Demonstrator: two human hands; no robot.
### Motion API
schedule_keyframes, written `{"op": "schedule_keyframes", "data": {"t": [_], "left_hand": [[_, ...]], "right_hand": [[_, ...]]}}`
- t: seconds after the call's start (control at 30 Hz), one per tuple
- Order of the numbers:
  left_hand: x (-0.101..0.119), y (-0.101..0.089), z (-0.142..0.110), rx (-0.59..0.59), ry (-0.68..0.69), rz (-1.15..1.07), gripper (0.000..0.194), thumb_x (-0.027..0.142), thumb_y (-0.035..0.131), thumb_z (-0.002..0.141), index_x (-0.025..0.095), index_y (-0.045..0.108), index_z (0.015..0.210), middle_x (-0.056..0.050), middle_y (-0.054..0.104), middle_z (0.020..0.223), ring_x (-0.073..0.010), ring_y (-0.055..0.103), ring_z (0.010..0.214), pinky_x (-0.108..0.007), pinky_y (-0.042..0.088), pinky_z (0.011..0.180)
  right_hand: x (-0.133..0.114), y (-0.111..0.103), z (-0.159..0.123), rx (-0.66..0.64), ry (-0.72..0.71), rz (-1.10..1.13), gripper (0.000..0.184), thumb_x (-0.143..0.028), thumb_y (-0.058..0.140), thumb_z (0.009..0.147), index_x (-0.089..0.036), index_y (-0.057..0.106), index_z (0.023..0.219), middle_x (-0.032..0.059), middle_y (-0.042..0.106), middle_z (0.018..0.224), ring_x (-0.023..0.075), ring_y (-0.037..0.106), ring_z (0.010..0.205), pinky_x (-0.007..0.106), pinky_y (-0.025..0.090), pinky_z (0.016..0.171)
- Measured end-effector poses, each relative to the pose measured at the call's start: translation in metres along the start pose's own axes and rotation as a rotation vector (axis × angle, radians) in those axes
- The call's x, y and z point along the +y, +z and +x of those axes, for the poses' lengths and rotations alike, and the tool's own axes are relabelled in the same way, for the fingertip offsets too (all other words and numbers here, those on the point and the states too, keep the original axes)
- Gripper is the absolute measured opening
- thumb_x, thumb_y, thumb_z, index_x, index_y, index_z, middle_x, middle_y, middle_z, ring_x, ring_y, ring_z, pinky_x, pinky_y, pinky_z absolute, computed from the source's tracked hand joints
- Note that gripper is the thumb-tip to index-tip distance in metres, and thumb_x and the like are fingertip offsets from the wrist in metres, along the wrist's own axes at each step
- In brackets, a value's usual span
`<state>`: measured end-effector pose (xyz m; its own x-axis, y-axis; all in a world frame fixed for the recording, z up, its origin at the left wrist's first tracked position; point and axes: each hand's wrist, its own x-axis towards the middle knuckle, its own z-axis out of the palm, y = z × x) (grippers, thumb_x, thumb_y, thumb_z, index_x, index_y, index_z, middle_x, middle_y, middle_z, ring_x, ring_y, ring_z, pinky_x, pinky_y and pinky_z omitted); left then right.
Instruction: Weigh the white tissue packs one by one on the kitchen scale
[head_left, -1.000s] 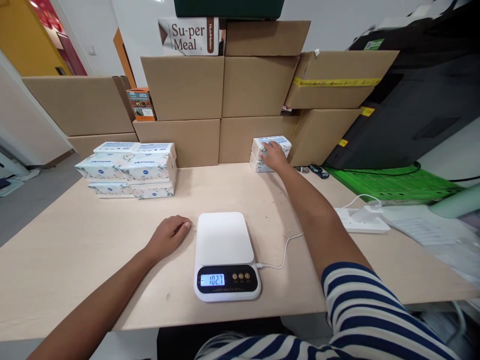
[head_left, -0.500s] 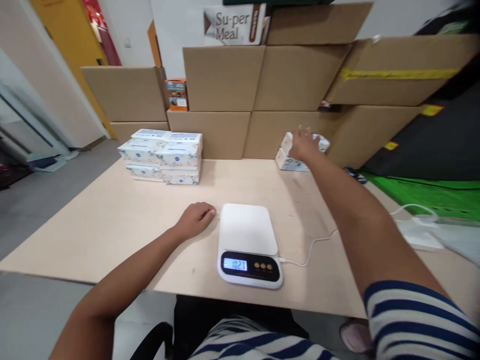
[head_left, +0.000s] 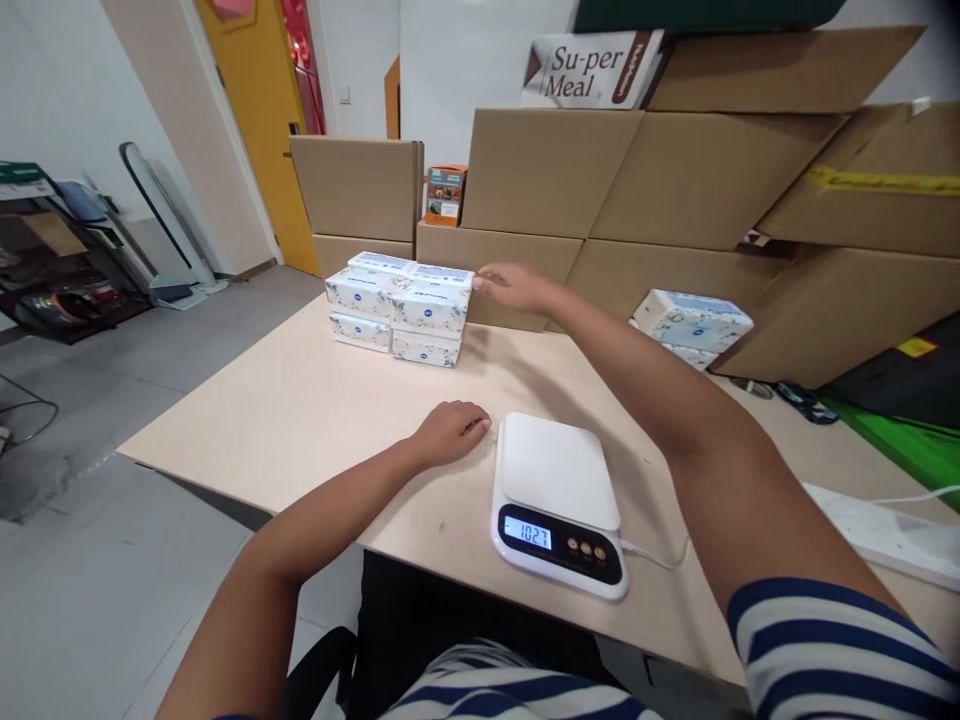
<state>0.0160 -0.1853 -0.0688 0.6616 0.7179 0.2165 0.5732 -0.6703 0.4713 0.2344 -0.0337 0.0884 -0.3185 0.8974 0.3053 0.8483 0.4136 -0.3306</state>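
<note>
My left hand (head_left: 452, 432) rests on the table, loosely closed with its fingers curled and nothing visible in it. Just right of it lies a white digital scale (head_left: 559, 470), its bare plate upward and its lit display reading 102.7. My right hand (head_left: 517, 287) reaches across to the right side of a stack of tissue packs (head_left: 427, 312). Its fingers are stretched out at the upper pack's edge, holding nothing; whether they touch it I cannot tell. A smaller stack of tissue packs (head_left: 694, 322) stands farther right, partly behind my right forearm.
Cardboard boxes (head_left: 551, 170) form a wall along the table's back edge. An orange box (head_left: 445, 195) and a "Su-per Meal" box (head_left: 589, 70) sit among them. A white cable (head_left: 660, 560) runs from the scale toward the right. A white power strip (head_left: 885, 530) lies at the right.
My right hand has left the smaller right-hand stack and moved left to the larger stack. The view has turned left. My left hand stays beside the scale.
</note>
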Motion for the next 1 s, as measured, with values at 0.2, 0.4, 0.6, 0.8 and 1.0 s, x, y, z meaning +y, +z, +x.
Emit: {"op": "schedule_keyframes", "data": {"t": [0.2,0.4,0.6,0.8,1.0], "left_hand": [[0.003,0.002,-0.002,-0.015,-0.004,0.029,0.038,0.034,0.047,0.115,0.017,0.080,0.121,-0.012,0.085,0.125,-0.0307,0.078,0.117,-0.044,0.058,0.104],[0.005,0.002,-0.004,-0.039,-0.002,0.030,0.036,0.033,0.047,0.116,0.018,0.079,0.124,-0.012,0.084,0.128,-0.0306,0.078,0.122,-0.044,0.058,0.108],[0.001,0.002,-0.004,-0.048,-0.005,-0.008,0.036,0.034,0.047,0.116,0.018,0.079,0.121,-0.013,0.084,0.126,-0.0311,0.078,0.118,-0.044,0.059,0.105],[-0.003,0.005,-0.004,-0.049,-0.012,-0.043,0.037,0.036,0.045,0.116,0.019,0.078,0.117,-0.012,0.084,0.123,-0.0285,0.078,0.117,-0.040,0.058,0.102],[-0.006,0.008,-0.003,-0.036,-0.001,-0.065,0.036,0.036,0.047,0.116,0.019,0.078,0.115,-0.012,0.084,0.122,-0.0282,0.078,0.115,-0.040,0.058,0.102]], "right_hand": [[-0.037,0.017,0.021,-0.116,-0.010,-0.051,0.086,-0.075,0.054,0.107,-0.015,0.059,0.167,0.0212,0.056,0.176,0.0413,0.053,0.165,0.057,0.043,0.138],[-0.048,0.026,0.031,-0.223,0.013,-0.090,0.101,-0.089,0.046,0.102,-0.018,0.052,0.173,0.0177,0.053,0.179,0.0401,0.054,0.165,0.055,0.044,0.138],[-0.056,0.037,0.045,-0.305,0.057,-0.167,0.112,-0.095,0.055,0.092,-0.019,0.048,0.175,0.0182,0.044,0.185,0.0433,0.043,0.171,0.057,0.036,0.143],[-0.060,0.050,0.056,-0.363,0.140,-0.246,0.131,-0.095,0.074,0.074,-0.024,0.040,0.179,0.0215,0.035,0.187,0.0542,0.029,0.175,0.073,0.035,0.138],[-0.062,0.051,0.059,-0.364,0.137,-0.262,0.130,-0.088,0.081,0.073,-0.026,0.037,0.178,0.0205,0.036,0.186,0.0511,0.033,0.173,0.070,0.040,0.137]]}}
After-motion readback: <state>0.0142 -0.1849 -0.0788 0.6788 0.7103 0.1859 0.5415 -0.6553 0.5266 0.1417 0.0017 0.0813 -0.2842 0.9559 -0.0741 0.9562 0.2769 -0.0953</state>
